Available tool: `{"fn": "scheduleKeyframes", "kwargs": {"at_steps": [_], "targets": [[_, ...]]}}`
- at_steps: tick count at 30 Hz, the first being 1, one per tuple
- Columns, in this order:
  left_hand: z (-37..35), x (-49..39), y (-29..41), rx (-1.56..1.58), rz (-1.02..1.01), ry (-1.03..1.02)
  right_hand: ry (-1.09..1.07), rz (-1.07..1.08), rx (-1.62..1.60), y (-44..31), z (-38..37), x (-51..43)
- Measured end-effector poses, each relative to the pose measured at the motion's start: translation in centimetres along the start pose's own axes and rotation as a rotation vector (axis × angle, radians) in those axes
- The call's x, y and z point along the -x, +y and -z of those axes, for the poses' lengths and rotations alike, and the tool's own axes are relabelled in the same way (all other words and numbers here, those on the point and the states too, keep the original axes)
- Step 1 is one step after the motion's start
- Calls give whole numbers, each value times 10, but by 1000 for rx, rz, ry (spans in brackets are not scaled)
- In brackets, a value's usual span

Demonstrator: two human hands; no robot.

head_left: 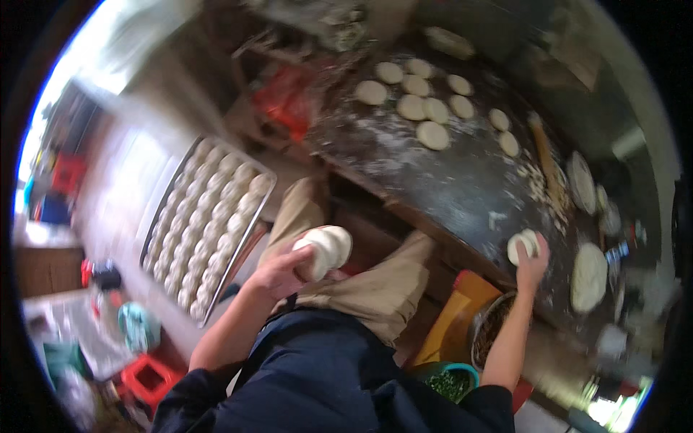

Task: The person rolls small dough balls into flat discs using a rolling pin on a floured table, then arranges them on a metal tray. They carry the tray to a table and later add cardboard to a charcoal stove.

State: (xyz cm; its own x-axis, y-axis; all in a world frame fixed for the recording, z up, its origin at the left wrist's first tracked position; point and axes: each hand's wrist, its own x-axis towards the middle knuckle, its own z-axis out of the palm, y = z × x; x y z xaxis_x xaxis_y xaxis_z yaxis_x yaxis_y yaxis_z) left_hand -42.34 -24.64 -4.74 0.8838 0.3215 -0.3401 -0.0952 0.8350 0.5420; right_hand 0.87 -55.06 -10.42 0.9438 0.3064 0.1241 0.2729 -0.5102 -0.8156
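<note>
My left hand (284, 270) is raised over my lap and holds a few overlapping white dough rounds (329, 248). Out to the right, my right hand (531, 258) closes on a small stack of dough rounds (518, 247) at the dark worktable (433, 187). Whether that stack rests on the surface or is lifted a little, I cannot tell. Several flat dough rounds (432, 135) are spread over the far part of the floured table. Beyond my right hand lies a larger oblong piece of dough (590, 277).
To my left, a metal-rimmed tray (259, 217) bears rows of pleated buns (197, 219). A rolling pin (544, 154) lies among dough scraps at the table's right side. By my right thigh are a bowl of dark filling (490, 325) and a teal-rimmed tub of chopped greens (449, 383).
</note>
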Motion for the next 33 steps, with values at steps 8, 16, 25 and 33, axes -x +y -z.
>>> {"fn": "scheduleKeyframes", "kwargs": {"at_steps": [8, 16, 25, 33], "targets": [[-60, -98, 44, -354, -30, -136, -364, -339, -1211, -77, -28, -28], [-93, -213, 109, -930, -115, 212, -566, 390, -449, -209, -168, -41], [-62, -217, 118, -1633, -564, 364, -121, 852, 36, -205, -212, 3], [-64, -200, 94, -1428, -743, 546, -283, 690, -379, -190, -217, 9]]}}
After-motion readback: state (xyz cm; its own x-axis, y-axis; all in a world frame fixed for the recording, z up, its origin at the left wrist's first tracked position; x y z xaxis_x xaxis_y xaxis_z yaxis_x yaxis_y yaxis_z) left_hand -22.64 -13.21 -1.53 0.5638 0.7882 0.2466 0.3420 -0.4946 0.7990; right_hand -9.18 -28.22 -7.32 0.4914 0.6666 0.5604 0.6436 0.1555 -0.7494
